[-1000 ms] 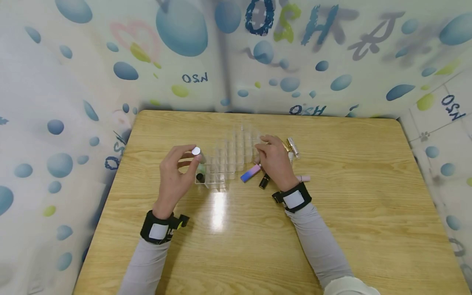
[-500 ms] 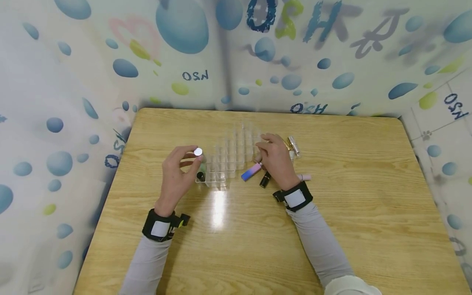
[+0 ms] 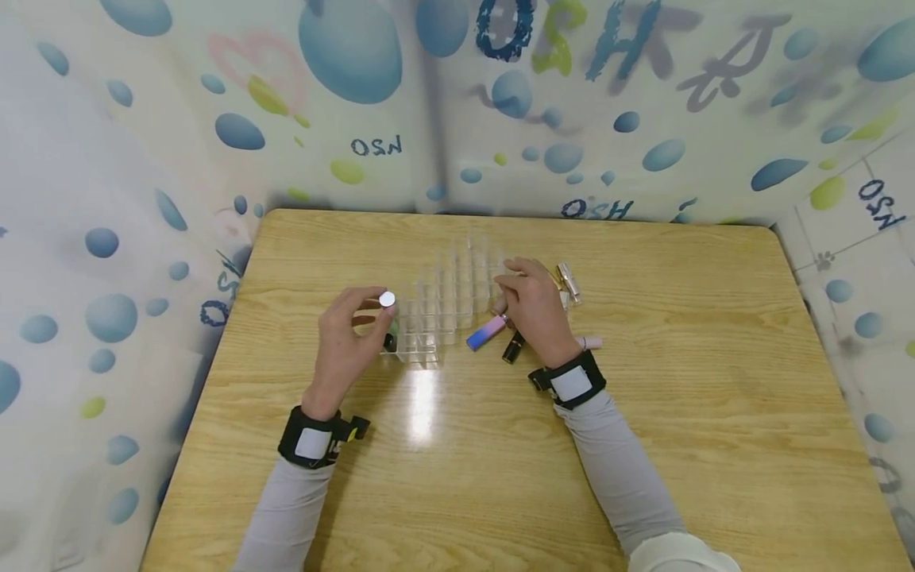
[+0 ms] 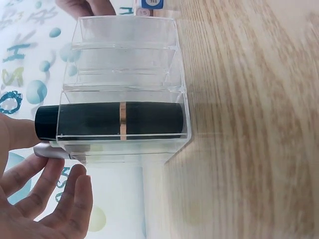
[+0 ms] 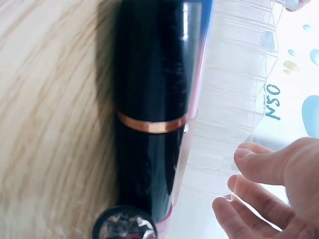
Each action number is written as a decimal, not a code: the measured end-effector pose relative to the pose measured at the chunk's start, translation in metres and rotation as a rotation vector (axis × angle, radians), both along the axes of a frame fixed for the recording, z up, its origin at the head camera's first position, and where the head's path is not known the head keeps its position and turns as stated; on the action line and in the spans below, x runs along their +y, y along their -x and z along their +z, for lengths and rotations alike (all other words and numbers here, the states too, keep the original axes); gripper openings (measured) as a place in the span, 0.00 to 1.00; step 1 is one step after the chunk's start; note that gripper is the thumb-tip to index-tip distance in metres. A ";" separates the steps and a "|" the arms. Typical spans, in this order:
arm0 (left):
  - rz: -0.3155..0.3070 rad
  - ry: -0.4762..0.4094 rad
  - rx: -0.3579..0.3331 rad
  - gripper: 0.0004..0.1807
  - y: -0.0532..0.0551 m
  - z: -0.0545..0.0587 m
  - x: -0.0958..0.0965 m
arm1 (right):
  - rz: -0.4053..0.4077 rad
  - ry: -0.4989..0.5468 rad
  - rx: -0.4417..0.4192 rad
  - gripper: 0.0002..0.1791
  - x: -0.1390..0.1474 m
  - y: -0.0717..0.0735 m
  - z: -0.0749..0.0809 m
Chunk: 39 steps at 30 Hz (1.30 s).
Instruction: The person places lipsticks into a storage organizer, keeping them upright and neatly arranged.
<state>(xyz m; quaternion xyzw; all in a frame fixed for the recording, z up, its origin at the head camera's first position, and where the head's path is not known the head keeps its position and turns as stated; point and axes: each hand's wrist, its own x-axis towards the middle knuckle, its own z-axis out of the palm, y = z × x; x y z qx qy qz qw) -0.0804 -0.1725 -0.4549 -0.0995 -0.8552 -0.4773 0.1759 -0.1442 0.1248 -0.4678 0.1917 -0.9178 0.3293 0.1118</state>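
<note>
A clear stepped lipstick organizer (image 3: pixel 446 298) stands on the table. At its left front my left hand (image 3: pixel 346 334) pinches a silver-topped lipstick (image 3: pixel 387 299) between thumb and fingers. In the left wrist view that lipstick (image 4: pixel 52 151) is partly hidden behind a black lipstick with a copper band (image 4: pixel 94 121), which stands upright in the front compartment. My right hand (image 3: pixel 536 306) holds the organizer's right back edge with thumb and fingertips, seen from the side in the right wrist view (image 5: pixel 269 184).
By my right hand lie a blue-and-pink lipstick (image 3: pixel 486 332), a black lipstick (image 3: pixel 512 347), a silver lipstick (image 3: pixel 569 283) and a pale pink tube (image 3: pixel 590 343). The wooden table (image 3: pixel 457 492) meets a patterned wall covering (image 3: pixel 400 183) at the back.
My left hand has shifted slightly right and lowered the silver-topped lipstick a little at the organizer's left side. My right hand has stayed in place.
</note>
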 end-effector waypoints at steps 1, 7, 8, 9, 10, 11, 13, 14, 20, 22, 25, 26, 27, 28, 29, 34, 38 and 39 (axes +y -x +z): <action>0.001 0.002 -0.006 0.17 0.002 -0.006 -0.002 | 0.000 0.003 -0.002 0.12 0.000 0.000 0.000; 0.014 0.036 -0.024 0.17 0.001 -0.007 -0.004 | 0.006 0.009 -0.016 0.13 0.001 0.000 0.000; 0.017 0.037 -0.025 0.17 0.001 -0.008 -0.004 | 0.007 0.007 -0.020 0.13 0.001 0.000 0.001; 0.019 0.039 -0.025 0.17 0.001 -0.008 -0.004 | 0.010 0.006 -0.024 0.13 0.001 0.000 0.001; 0.021 0.039 -0.026 0.17 0.000 -0.008 -0.004 | 0.013 0.005 -0.027 0.13 0.001 0.000 0.001; 0.023 0.040 -0.027 0.17 0.000 -0.008 -0.004 | 0.015 0.005 -0.029 0.13 0.001 0.000 0.001; 0.028 0.043 -0.027 0.17 0.000 -0.008 -0.004 | 0.018 0.004 -0.028 0.13 0.002 0.000 0.001; 0.030 0.044 -0.028 0.17 -0.001 -0.008 -0.004 | 0.018 0.001 -0.025 0.13 0.002 0.000 0.001; 0.033 0.048 -0.025 0.17 -0.001 -0.009 -0.003 | 0.013 -0.023 0.000 0.13 0.002 0.000 0.002; 0.030 0.048 -0.016 0.17 0.000 -0.010 -0.003 | 0.013 -0.019 -0.001 0.13 0.002 0.000 0.002; 0.024 0.043 -0.004 0.17 0.001 -0.010 -0.003 | 0.012 -0.013 -0.002 0.13 0.003 0.001 0.003; 0.022 0.043 -0.001 0.17 0.002 -0.009 -0.003 | 0.010 -0.013 -0.003 0.13 0.003 0.001 0.004; 0.021 0.044 0.002 0.17 0.002 -0.009 -0.003 | 0.009 -0.015 -0.001 0.13 0.003 0.002 0.004; 0.021 0.044 0.003 0.17 0.002 -0.009 -0.003 | 0.008 -0.018 -0.001 0.13 0.003 0.002 0.004; 0.020 0.044 0.003 0.17 0.002 -0.009 -0.003 | 0.007 -0.020 0.000 0.13 0.003 0.002 0.004; 0.020 0.049 0.011 0.17 0.001 -0.006 -0.002 | 0.007 -0.020 -0.004 0.13 0.004 0.002 0.005; 0.016 0.084 0.042 0.17 -0.001 -0.002 -0.001 | 0.014 -0.015 -0.015 0.13 0.003 0.001 0.004; 0.015 0.097 0.050 0.16 -0.002 -0.001 0.000 | 0.016 -0.021 -0.017 0.13 0.003 0.001 0.004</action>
